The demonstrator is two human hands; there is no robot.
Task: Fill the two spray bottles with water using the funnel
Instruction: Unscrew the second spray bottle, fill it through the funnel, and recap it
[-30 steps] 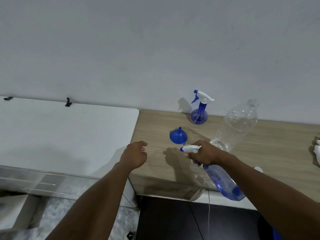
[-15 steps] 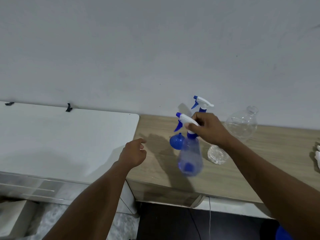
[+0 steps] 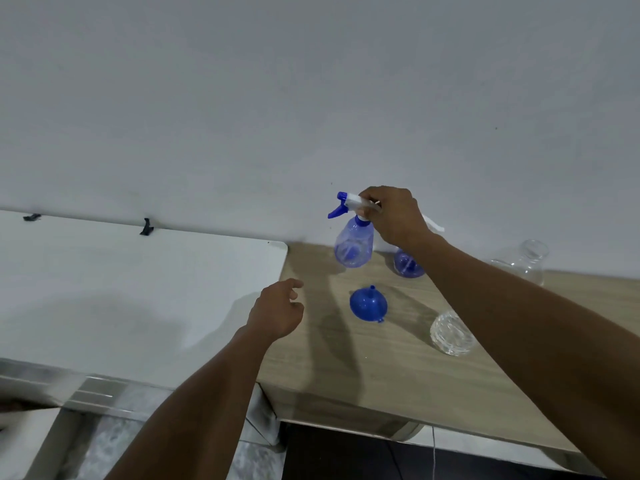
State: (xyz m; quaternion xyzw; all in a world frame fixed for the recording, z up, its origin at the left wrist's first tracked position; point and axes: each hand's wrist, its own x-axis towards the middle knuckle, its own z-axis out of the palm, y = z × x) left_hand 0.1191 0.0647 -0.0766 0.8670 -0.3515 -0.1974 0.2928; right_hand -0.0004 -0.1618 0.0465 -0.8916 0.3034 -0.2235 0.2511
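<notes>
My right hand grips the white-and-blue trigger head of a translucent blue spray bottle, holding it upright at the back of the wooden table, near the wall. A second blue spray bottle stands just right of it, mostly hidden behind my right wrist. The blue funnel lies mouth-down on the table in front of both bottles. A large clear plastic water bottle stands to the right, half covered by my right forearm. My left hand hovers with loosely curled fingers over the table's left edge, holding nothing.
A white surface adjoins the wooden table on the left, with two small black clips at its back edge. A white wall runs directly behind everything. Below the table front are a dark gap and a thin cable.
My right hand has carried the spray bottle from the table's front to the back by the wall, next to the second bottle. The view has tilted. My left hand has barely moved.
</notes>
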